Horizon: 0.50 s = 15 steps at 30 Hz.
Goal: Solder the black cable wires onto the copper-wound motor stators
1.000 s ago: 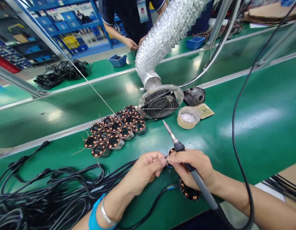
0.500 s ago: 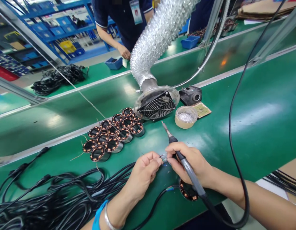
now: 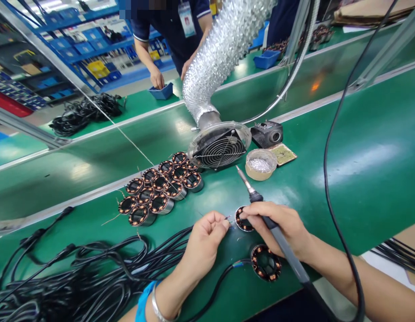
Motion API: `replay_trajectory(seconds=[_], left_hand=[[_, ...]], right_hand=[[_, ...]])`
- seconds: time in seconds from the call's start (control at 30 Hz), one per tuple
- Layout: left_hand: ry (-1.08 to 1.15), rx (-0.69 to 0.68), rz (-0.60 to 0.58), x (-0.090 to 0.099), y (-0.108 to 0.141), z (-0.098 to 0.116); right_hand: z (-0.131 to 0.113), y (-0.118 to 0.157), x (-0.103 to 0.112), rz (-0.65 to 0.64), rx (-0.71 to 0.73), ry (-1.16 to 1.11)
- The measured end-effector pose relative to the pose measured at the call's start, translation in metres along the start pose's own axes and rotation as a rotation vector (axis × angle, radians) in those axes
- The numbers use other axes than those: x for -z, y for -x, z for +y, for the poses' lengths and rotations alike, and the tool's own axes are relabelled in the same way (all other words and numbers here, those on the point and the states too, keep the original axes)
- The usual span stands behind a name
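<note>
My left hand [image 3: 205, 239] pinches the thin wire ends [image 3: 228, 220] of a cable between thumb and fingertips. A soldering iron [image 3: 284, 245] lies in my right hand [image 3: 290, 230], its tip pointing up and away over the bench. The fingertips of that hand are at a copper-wound stator ring [image 3: 240, 222], which they partly cover; whether they grip it I cannot tell. Below, a second stator [image 3: 277, 269] lies on the green bench, beside a black cable [image 3: 218, 286] with coloured wire ends reaching it.
Several stators [image 3: 167, 205] stand grouped at the back left. Black cables [image 3: 93, 277] cover the left front. A fume-extractor fan [image 3: 221, 150] hangs from a silver duct [image 3: 217, 67], near a solder tub [image 3: 261, 172] and a sponge tray [image 3: 284, 154]. Across, a co-worker's hand [image 3: 157, 79] reaches into a blue bin [image 3: 162, 92].
My right hand and the soldering iron have moved right, away from my left hand; a stator now shows at my right fingertips. The lower stator is uncovered. The co-worker's hand moved to the bin.
</note>
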<state>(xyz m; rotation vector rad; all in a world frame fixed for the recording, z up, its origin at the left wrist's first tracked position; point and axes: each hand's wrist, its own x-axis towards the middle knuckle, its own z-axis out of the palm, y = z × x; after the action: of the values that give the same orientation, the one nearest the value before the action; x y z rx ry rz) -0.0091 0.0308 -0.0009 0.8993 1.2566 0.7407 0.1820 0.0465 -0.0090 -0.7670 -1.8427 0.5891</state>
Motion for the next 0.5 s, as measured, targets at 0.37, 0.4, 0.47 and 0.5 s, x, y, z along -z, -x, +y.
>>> replay_trajectory(seconds=[0.37,0.4,0.47,0.5], left_hand=[[-0.043,-0.026,0.019,-0.001,0.002,0.001],[-0.049,-0.030,0.019,-0.001,0.002,0.001],[-0.060,-0.040,0.020,-0.001,0.002,0.000],[-0.066,-0.046,0.019,-0.001,0.002,0.000]], right_hand=[[-0.011,0.003,0.027,0.195,-0.195,-0.121],[-0.010,0.003,0.026,0.193,-0.205,-0.128],[-0.008,0.003,0.024,0.177,-0.214,-0.131],[-0.008,0.002,0.023,0.170,-0.215,-0.129]])
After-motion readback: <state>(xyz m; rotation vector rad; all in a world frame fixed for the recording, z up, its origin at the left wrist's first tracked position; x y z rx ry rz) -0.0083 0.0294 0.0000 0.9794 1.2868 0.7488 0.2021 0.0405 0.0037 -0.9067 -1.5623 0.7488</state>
